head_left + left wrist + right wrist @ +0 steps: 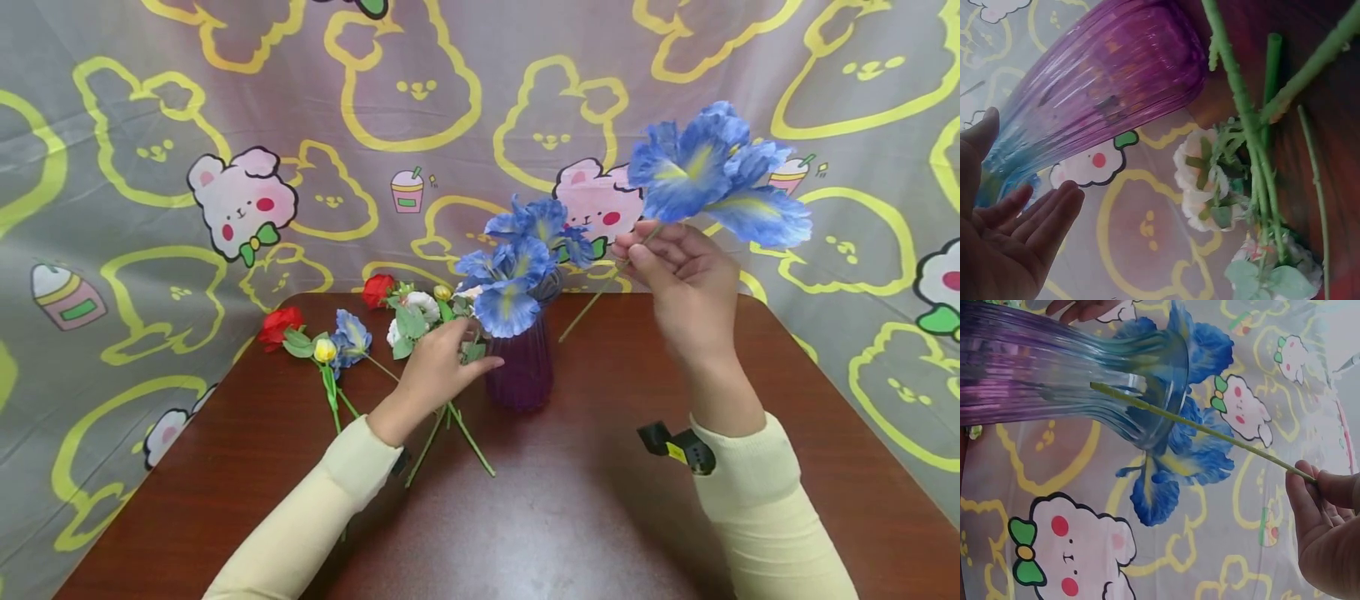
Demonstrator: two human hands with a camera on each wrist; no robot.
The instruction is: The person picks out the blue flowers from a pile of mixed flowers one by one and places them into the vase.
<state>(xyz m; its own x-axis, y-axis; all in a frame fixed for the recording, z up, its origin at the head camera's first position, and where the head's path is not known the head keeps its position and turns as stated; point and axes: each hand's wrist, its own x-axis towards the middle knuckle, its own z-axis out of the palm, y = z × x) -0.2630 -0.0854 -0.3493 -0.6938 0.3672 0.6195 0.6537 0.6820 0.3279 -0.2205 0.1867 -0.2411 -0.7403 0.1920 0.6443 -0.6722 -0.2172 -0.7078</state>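
My right hand (693, 287) pinches the green stem (1235, 442) of a blue iris (712, 171) between thumb and fingers. The flower is raised to the right of the vase, its stem slanting down and left. A ribbed glass vase (519, 367), purple below and bluish towards the neck (1147, 394), stands upright on the table. Blue irises (517, 267) lean out of its mouth. Beside the vase neck, on its left, is my left hand (442, 367), fingers extended and thumb apart; whether it touches the glass I cannot tell.
Left of the vase lie red roses (282, 327), a yellow bud (325, 350), another blue iris (350, 337) and white flowers (422, 307), their stems crossing towards the front. A patterned cloth (450, 100) hangs behind the brown table (592, 500).
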